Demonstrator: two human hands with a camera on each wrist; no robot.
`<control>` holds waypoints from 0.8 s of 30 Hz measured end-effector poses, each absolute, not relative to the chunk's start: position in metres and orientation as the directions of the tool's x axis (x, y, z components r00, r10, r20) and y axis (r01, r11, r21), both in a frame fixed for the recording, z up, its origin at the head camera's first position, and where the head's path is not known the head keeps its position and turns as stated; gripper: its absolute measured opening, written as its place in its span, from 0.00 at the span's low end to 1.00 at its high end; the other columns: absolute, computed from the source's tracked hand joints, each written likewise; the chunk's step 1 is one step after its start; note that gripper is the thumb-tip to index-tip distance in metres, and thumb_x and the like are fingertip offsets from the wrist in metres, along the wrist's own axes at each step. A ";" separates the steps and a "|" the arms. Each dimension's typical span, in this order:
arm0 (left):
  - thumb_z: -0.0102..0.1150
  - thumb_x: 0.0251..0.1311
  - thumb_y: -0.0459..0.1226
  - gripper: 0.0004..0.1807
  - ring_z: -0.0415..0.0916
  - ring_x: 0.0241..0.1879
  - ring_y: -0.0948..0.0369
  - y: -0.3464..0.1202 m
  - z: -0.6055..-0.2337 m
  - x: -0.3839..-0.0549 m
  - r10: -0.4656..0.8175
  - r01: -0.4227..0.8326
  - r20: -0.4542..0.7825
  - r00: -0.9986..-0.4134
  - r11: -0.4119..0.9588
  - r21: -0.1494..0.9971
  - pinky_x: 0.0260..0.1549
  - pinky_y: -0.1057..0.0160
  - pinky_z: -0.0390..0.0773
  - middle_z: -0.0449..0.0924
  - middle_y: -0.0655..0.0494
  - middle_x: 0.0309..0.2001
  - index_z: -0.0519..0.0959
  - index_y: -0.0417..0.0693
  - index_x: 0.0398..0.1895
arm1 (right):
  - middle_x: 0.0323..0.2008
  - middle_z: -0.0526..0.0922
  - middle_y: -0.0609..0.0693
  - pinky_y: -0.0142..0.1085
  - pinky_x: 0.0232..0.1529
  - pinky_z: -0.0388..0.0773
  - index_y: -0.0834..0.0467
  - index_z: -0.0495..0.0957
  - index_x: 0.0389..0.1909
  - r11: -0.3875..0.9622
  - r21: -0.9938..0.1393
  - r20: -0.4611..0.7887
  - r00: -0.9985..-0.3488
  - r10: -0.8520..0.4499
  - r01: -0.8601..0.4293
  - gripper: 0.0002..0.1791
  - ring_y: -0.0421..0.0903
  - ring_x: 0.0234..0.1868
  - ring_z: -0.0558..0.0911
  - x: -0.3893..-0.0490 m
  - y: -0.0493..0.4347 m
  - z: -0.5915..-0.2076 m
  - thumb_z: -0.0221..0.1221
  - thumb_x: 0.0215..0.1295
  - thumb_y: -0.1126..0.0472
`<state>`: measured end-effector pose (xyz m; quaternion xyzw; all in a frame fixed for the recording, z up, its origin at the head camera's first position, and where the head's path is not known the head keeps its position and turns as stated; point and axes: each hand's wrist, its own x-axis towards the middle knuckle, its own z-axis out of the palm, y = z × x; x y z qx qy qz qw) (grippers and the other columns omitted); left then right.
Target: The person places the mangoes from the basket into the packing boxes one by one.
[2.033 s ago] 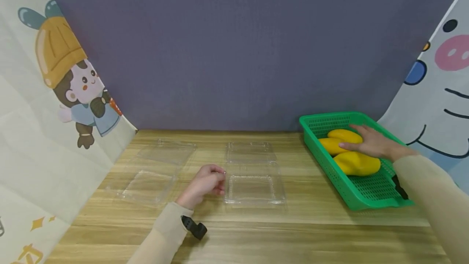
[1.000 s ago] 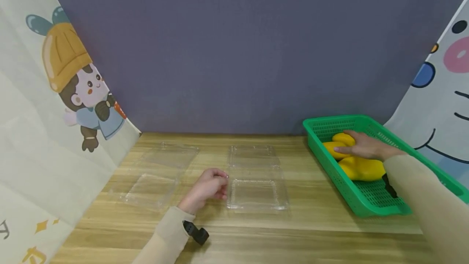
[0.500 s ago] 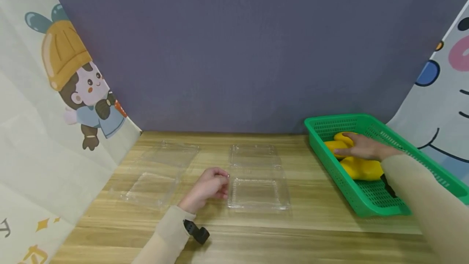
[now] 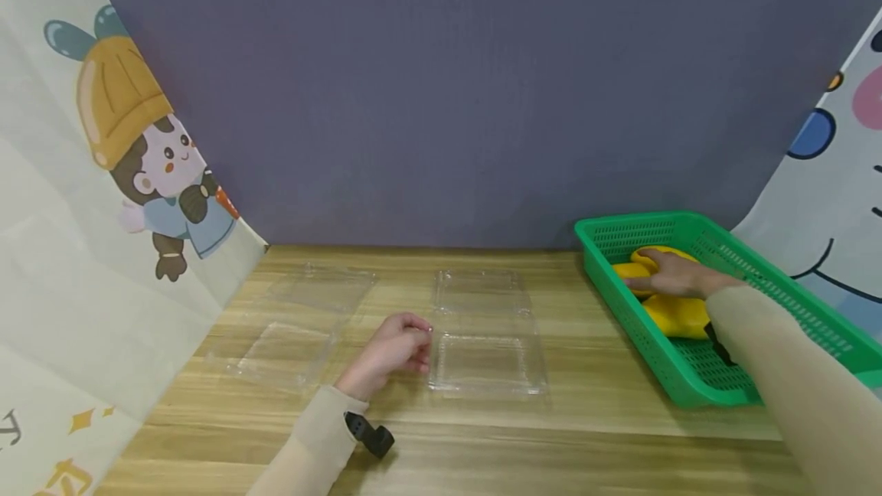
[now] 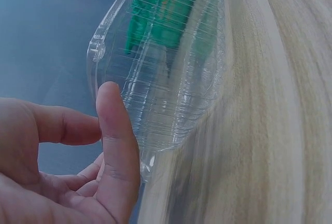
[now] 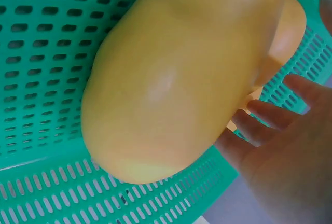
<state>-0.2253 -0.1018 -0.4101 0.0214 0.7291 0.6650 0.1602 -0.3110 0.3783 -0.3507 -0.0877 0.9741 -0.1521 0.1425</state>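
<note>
In the head view, my left hand pinches the left rim of an unfolded clear plastic clamshell container. The left wrist view has the thumb up against the ridged clear wall, with the index fingertip behind it. My right hand reaches into a green basket over the rear mangoes, fingers spread and fairly straight. A left mango lies under its thumb side, and a back mango shows past the fingers. Nearer lies a large lumpy mango, filling much of the right wrist view.
A second clear clamshell container lies unfolded on the left of the wooden table. Behind the table rises a dark grey panel. Printed cartoon sheets hang at both sides.
My right hand has lowered from above the mangoes onto the rear ones and settled there. My left hand keeps its place at the container's rim. The head view has shifted slightly.
</note>
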 end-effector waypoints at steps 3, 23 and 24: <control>0.51 0.67 0.27 0.14 0.74 0.25 0.59 -0.102 -0.410 -0.225 0.244 -0.182 -0.204 -0.948 0.112 0.977 0.24 0.64 0.83 0.73 0.48 0.29 0.70 0.27 0.53 | 0.70 0.50 0.82 0.77 0.62 0.55 0.75 0.50 0.75 0.939 -0.316 -0.241 -0.946 -0.217 -0.135 0.55 0.82 0.68 0.51 -0.313 0.378 -0.351 0.54 0.70 0.32; 0.50 0.63 0.26 0.17 0.74 0.24 0.59 -0.105 -0.414 -0.229 0.258 -0.188 -0.211 -0.943 0.113 0.976 0.24 0.64 0.83 0.74 0.47 0.29 0.69 0.26 0.54 | 0.70 0.49 0.83 0.72 0.63 0.60 0.80 0.44 0.73 0.893 -0.439 -0.319 -0.912 -0.259 -0.100 0.54 0.81 0.67 0.56 -0.325 0.384 -0.370 0.56 0.72 0.40; 0.51 0.63 0.26 0.17 0.74 0.24 0.59 -0.105 -0.414 -0.228 0.260 -0.189 -0.213 -0.942 0.112 0.975 0.24 0.64 0.83 0.74 0.47 0.29 0.69 0.26 0.54 | 0.70 0.51 0.83 0.71 0.63 0.60 0.80 0.44 0.73 0.897 -0.430 -0.309 -0.916 -0.255 -0.104 0.54 0.81 0.67 0.57 -0.326 0.385 -0.372 0.56 0.72 0.40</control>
